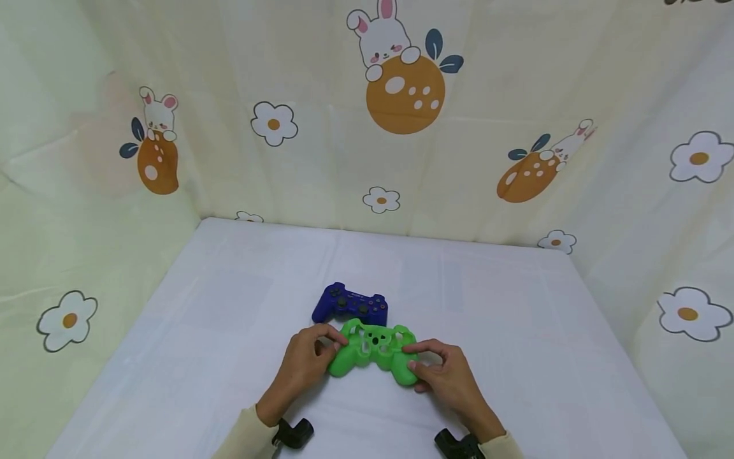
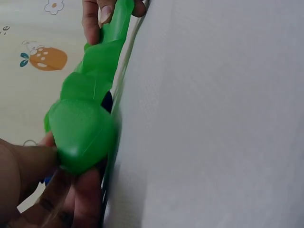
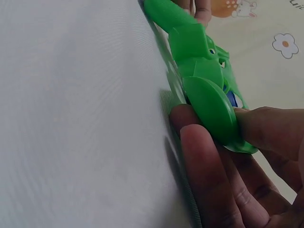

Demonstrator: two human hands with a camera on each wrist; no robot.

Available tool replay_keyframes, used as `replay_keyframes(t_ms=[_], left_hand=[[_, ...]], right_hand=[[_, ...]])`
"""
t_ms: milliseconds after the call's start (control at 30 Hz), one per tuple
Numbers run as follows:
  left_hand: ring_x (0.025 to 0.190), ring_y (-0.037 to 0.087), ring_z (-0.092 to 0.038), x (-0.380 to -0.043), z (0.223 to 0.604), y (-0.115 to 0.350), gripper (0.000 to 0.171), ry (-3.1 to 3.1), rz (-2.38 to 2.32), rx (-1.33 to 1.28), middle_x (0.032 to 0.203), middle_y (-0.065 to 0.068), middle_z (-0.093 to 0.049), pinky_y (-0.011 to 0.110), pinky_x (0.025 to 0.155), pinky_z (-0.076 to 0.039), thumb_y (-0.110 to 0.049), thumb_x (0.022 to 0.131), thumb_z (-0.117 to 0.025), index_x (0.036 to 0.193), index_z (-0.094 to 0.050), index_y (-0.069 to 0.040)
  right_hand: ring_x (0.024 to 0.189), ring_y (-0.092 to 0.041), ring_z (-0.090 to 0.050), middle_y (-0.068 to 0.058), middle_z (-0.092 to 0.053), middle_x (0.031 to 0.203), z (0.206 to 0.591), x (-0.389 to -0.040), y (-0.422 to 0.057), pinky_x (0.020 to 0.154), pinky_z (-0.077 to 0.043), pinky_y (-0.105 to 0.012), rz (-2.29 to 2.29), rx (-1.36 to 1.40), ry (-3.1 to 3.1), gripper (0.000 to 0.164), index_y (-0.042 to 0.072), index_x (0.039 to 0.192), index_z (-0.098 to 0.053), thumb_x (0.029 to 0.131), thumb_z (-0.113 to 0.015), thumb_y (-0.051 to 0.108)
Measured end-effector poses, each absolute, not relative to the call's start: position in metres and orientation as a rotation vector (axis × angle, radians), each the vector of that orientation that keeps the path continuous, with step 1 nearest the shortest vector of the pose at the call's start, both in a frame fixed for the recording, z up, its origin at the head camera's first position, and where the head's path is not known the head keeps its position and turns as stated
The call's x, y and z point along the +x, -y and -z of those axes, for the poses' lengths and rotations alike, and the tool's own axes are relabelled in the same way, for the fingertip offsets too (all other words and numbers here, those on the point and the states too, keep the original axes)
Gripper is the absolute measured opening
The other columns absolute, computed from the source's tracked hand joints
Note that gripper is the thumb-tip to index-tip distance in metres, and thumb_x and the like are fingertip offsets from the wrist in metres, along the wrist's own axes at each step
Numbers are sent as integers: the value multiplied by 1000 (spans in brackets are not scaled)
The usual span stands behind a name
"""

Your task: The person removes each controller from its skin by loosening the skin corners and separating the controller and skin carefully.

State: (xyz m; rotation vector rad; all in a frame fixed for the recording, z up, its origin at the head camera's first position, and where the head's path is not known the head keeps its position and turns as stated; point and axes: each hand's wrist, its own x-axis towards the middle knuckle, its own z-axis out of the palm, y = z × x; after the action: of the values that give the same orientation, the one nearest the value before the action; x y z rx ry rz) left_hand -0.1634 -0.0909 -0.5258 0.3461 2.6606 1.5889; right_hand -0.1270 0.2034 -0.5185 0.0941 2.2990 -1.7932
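Observation:
A green silicone controller cover (image 1: 375, 347) with cut-out openings is held between both hands, just above or on the white table. My left hand (image 1: 309, 360) pinches its left grip end, thumb on one side and fingers beneath, as the left wrist view shows. On the other end, my right hand (image 1: 450, 376) grips the cover's right handle (image 3: 211, 109) between thumb and fingers. Directly behind the cover lies a blue game controller (image 1: 352, 305), its front edge partly hidden by the green cover.
The white tabletop (image 1: 516, 331) spreads around the hands. Behind it and at both sides hang pale curtains (image 1: 321, 166) printed with rabbits, oranges and flowers. A black wrist camera (image 1: 295, 433) is strapped on the left wrist, another black camera (image 1: 455, 443) on the right.

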Motion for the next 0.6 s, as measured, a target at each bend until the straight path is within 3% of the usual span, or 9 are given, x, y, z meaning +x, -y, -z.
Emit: replay_keyframes(t_ms=[133,267,533,600], left_hand=[[58,5,-55,-163,524,93,16,-2572,-1624,362,96,1,-76,22,56,-44,-8,93,-81,104,-80,-20],[60,7,-60,-162,522,96,20,-2520,-1671,365,93,4,-75,23,55,-47,-12,89,-86,107,-79,-18],[50,7,-50,-159,513,106,27,-2505,-1769,314,94,0,-76,22,47,-39,-9,85,-89,106,-79,-23],[49,6,-49,-158,510,110,27,-2498,-1799,305,88,1,-75,21,46,-37,-8,85,-89,105,-79,-23]], right_hand=[[61,-22,-74,-24,-56,151,519,-126,-204,65,-61,-30,1803,91,-2301,30,6,124,-75,94,-79,7],[59,-20,-73,-24,-66,139,518,-126,-203,64,-60,-29,1800,90,-2310,31,7,124,-75,94,-80,9],[57,-17,-71,-23,-65,140,508,-125,-196,63,-60,-29,1836,-15,-2313,32,6,124,-74,93,-81,11],[58,-19,-72,-23,-64,141,504,-125,-193,63,-60,-30,1831,-46,-2322,32,7,124,-75,93,-81,12]])
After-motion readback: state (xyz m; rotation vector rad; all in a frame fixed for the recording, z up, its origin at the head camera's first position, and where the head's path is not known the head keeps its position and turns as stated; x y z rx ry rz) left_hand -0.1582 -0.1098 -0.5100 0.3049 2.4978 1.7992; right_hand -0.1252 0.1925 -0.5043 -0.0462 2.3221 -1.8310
